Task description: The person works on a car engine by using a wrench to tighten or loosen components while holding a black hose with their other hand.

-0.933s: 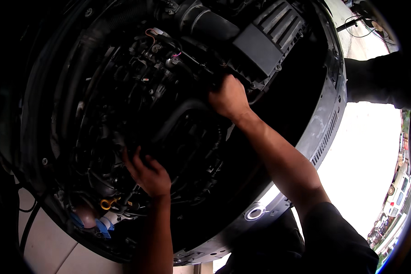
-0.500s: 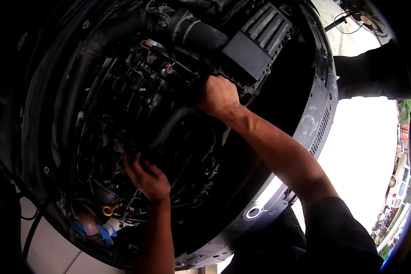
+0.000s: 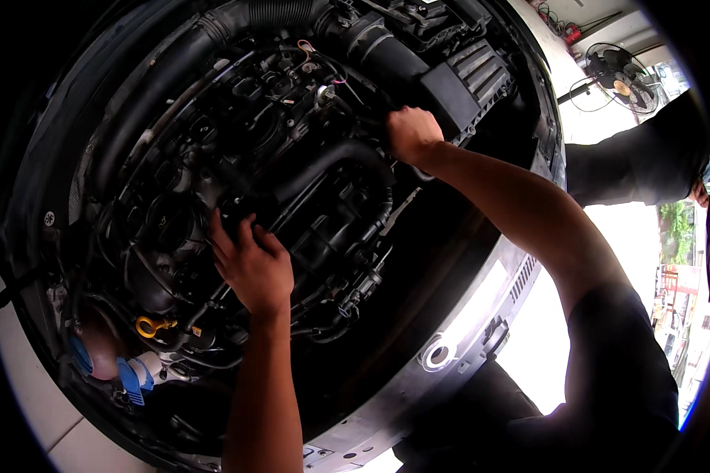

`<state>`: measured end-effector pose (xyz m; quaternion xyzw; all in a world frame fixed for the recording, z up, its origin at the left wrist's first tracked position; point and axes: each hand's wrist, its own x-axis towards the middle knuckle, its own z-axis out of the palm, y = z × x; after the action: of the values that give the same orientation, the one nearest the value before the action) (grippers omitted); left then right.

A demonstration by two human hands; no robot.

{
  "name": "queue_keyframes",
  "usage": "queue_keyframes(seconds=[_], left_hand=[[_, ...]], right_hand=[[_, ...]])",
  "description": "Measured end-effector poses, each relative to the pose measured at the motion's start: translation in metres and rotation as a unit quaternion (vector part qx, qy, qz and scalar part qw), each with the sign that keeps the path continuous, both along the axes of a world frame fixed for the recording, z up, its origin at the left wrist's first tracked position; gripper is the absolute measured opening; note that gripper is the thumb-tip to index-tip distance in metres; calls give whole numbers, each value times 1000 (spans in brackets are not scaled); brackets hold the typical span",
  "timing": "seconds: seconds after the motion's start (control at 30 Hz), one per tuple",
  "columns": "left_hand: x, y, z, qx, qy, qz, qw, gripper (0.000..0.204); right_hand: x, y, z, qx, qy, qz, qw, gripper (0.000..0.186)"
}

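Observation:
Both hands reach into a car's engine bay. My left hand [image 3: 252, 268] has its fingers spread, with the tips at the left end of a thick black curved hose [image 3: 319, 167]; whether they touch it is hard to see. My right hand [image 3: 414, 135] is closed, knuckles up, beside the black air filter box [image 3: 454, 94] and just past the hose's bend. Its fingertips are hidden, and I cannot make out what they grip. Between the hands lies the dark engine [image 3: 323, 229] with cables and fittings.
A yellow dipstick ring [image 3: 151, 326] and a blue-capped reservoir [image 3: 99, 347] sit at the lower left. The grey front crossmember [image 3: 465, 323] curves along the right. Another person's dark-clothed limb [image 3: 631, 169] is beyond it, near a fan [image 3: 619, 79].
The view has shifted, so the engine shows brighter and more of the fan appears. My left hand sits closer to the hose end. My right hand remains closed near the filter box.

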<state>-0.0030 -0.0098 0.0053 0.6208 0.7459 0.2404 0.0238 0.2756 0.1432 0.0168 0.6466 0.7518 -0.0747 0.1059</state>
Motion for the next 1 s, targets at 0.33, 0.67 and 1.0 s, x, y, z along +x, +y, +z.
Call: queue_keyframes(seconds=[0.33, 0.67, 1.0], left_hand=[[-6, 1, -6, 3, 21, 10, 1000, 21], [10, 1, 5, -39, -43, -9, 998, 21], [5, 2, 5, -18, -27, -31, 999, 22]], right_hand=[[23, -13, -33, 123, 54, 50, 990, 21], [24, -16, 36, -215, 389, -219, 869, 30], [-26, -5, 13, -251, 472, -272, 801, 23]])
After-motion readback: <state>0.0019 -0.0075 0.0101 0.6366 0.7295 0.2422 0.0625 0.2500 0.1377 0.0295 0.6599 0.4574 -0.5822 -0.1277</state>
